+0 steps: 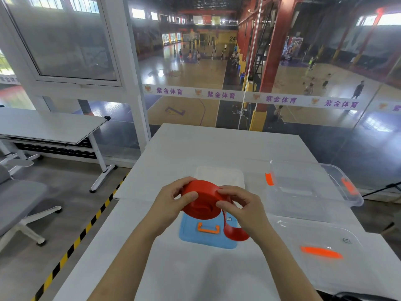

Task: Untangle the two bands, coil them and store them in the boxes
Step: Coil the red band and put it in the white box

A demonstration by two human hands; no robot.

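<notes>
Red band coil (202, 200), gripped by both hands

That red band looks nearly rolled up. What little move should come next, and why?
Probably wrap the loose tail round once more. The left hand grips the coiled red band, the right hand pinches it where it leaves the roll, and the tail hangs over the blue lid. Wound in, it should fit the open clear box at right.
</notes>
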